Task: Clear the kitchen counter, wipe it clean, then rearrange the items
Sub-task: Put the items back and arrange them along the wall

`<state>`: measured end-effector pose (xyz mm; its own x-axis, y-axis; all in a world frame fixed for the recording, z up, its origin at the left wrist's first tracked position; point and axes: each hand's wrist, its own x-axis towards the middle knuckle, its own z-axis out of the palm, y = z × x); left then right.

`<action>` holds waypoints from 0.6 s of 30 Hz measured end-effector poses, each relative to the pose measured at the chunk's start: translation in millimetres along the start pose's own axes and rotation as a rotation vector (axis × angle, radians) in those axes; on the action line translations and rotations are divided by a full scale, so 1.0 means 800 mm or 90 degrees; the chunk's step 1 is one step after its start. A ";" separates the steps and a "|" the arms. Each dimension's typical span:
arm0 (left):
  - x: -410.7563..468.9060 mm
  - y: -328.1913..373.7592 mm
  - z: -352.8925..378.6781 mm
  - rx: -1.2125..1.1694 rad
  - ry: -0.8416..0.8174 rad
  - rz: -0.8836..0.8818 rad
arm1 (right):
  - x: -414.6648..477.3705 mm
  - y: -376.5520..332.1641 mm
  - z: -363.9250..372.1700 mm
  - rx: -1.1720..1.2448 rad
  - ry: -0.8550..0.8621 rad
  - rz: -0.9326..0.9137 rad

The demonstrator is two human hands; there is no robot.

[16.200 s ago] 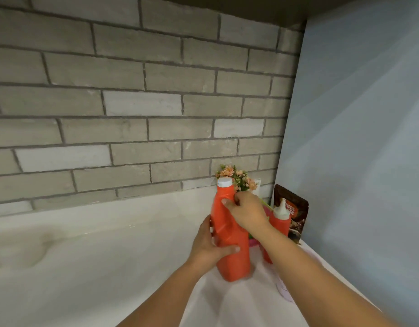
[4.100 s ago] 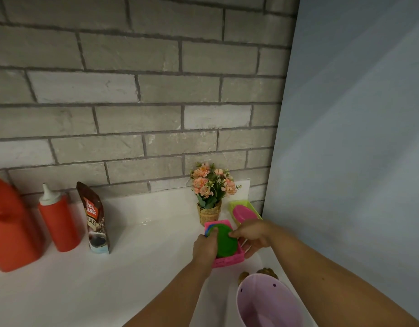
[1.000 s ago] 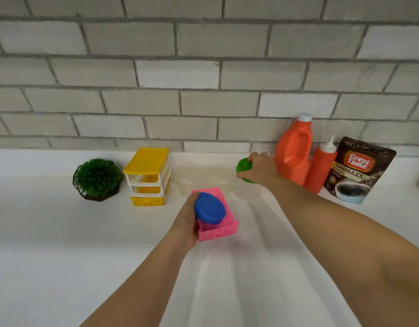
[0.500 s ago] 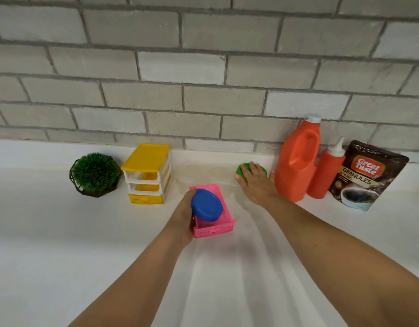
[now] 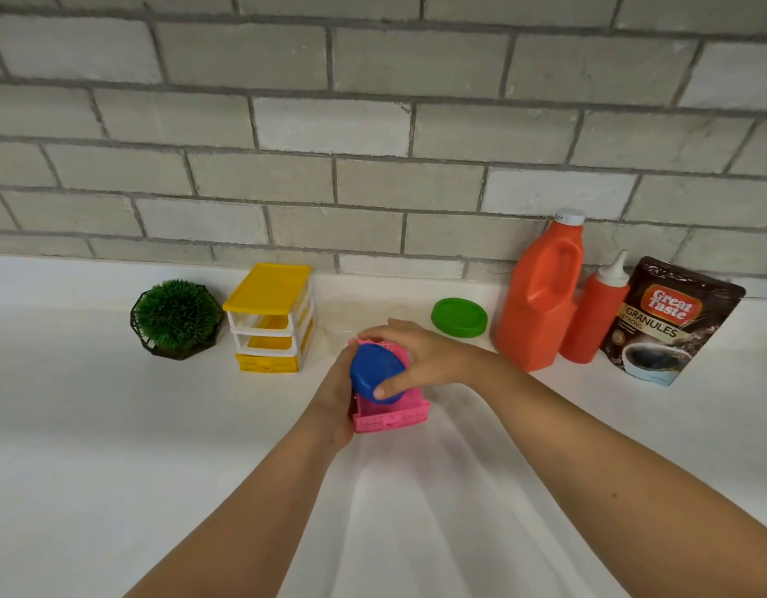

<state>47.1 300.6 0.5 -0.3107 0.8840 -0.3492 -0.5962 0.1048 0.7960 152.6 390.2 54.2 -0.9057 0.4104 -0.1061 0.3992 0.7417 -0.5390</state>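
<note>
A pink plastic basket (image 5: 390, 419) is held above the white counter (image 5: 114, 446) by my left hand (image 5: 336, 397), which grips its left side. A blue-lidded round container (image 5: 375, 373) lies tilted in the basket, and my right hand (image 5: 420, 356) has its thumb and fingers closed around it. A green-lidded round container (image 5: 458, 317) stands on the counter by the wall, just left of the orange jug (image 5: 541, 295). Both hands are apart from the green container.
Along the grey brick wall stand a round green plant (image 5: 176, 319), a yellow three-drawer organiser (image 5: 269, 317), a red squeeze bottle (image 5: 597, 317) and a brown coffee pouch (image 5: 662, 321). The counter in front of them is bare white.
My right hand let go of the green container beside the orange jug, came back to the basket and took hold of the blue container. The left hand kept hold of the basket.
</note>
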 end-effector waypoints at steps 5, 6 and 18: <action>0.000 -0.001 -0.002 0.038 0.009 0.023 | 0.012 0.001 0.017 0.024 -0.024 -0.002; -0.001 -0.001 -0.002 0.043 0.020 0.022 | 0.013 0.002 0.019 0.050 -0.013 0.002; -0.007 0.005 -0.009 -0.080 0.009 -0.030 | 0.035 -0.004 0.022 0.378 0.204 0.026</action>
<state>41.1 292.7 2.3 -0.2906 0.8726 -0.3927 -0.6978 0.0876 0.7109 123.6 389.9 38.5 -0.7680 0.6370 0.0668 0.2039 0.3420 -0.9173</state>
